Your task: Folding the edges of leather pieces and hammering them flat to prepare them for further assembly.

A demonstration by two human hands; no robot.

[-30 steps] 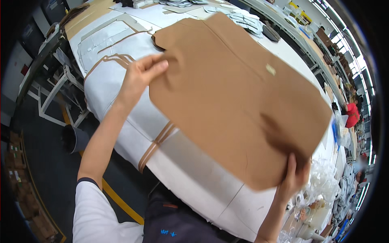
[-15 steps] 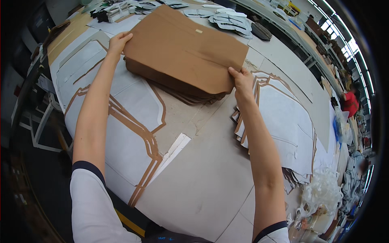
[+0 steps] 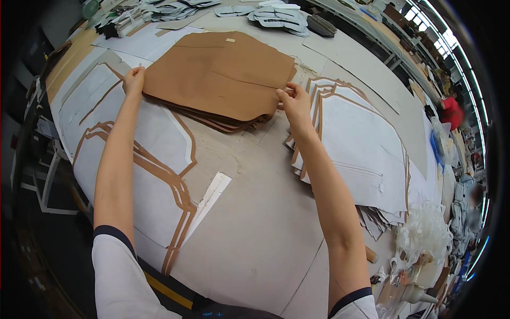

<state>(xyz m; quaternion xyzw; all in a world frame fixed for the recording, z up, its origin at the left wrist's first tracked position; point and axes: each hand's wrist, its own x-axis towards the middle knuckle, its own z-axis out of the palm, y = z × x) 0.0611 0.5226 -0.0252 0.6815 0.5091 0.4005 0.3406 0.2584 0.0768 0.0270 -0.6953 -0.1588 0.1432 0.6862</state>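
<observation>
A thick stack of brown fabric pieces (image 3: 212, 80) lies flat across the far middle of the table. Its top piece has a small pale tag (image 3: 230, 40) near the far edge and a faint crease. My left hand (image 3: 134, 81) pinches the left corner of that top piece. At the right edge, my right hand (image 3: 296, 106) has its thumb and forefinger bent round the fabric's border; the exact contact is small to see. Close by on the right sits a pile of white panels with brown edges (image 3: 361, 143). More white brown-edged panels (image 3: 143, 196) spread under my left forearm.
A white strip (image 3: 212, 199) lies on the pale table (image 3: 255, 223). Grey-white cut pieces (image 3: 279, 18) are stacked at the far side, beside a dark object (image 3: 322, 26). Crumpled clear plastic (image 3: 425, 228) is at the right. A person in red (image 3: 451, 113) is farther off.
The top brown piece, raised and tilted before, now lies down level on the stack. Both my hands have come lower with its edges. The whole view has shifted slightly.
</observation>
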